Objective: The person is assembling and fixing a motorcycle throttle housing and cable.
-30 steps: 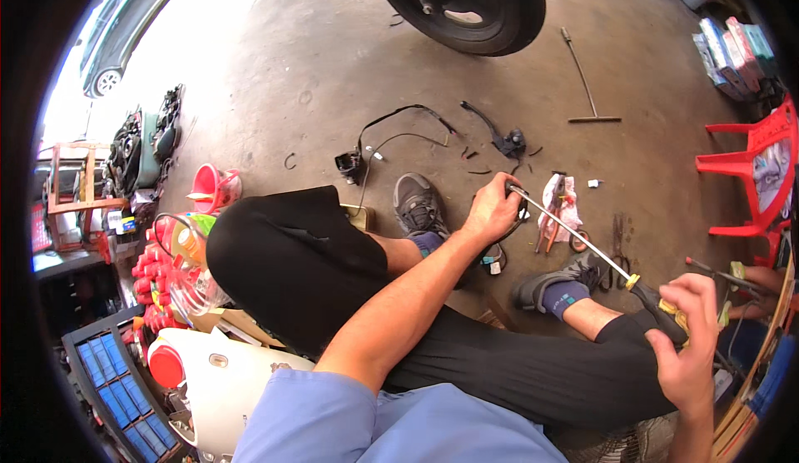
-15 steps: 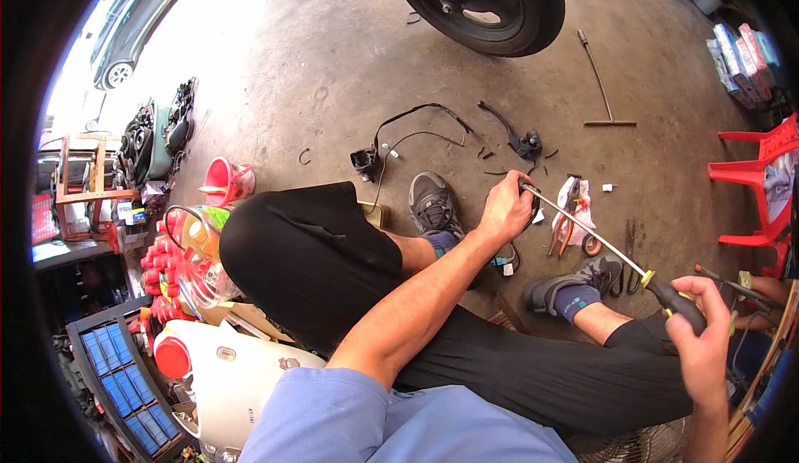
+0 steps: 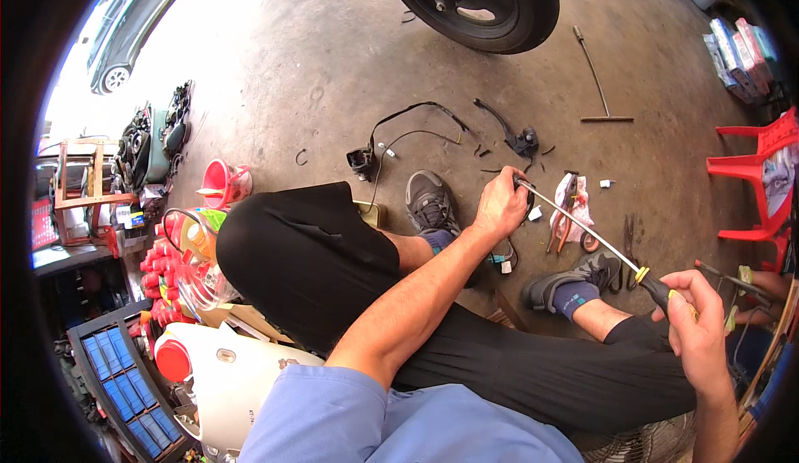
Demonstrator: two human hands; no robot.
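Observation:
My left hand (image 3: 502, 205) is closed around a small dark part, mostly hidden by the fingers. A long screwdriver (image 3: 587, 230) slants across in front of me, its tip meeting that part. Its black and yellow handle is in the curled fingers of my right hand (image 3: 697, 321). On the floor beyond lie a black brake-lever-like piece (image 3: 523, 141) and a black switch housing (image 3: 361, 161) with its cable. Pliers (image 3: 566, 213) rest on a white and red cloth (image 3: 580, 205) between my shoes, beside a roll of tape (image 3: 589, 242).
A scooter wheel (image 3: 483, 5) stands ahead, with a T-handled wrench (image 3: 601, 88) on the floor to its right. Red plastic chairs (image 3: 753, 171) are at the right. On the left are a red bucket (image 3: 225, 181), a white scooter panel (image 3: 241, 371) and a blue-drawered tray (image 3: 121, 363).
My right hand has shifted its fingers and turned on the screwdriver handle. The left hand keeps its hold, and the tip stays at the dark part. The whole view has moved slightly.

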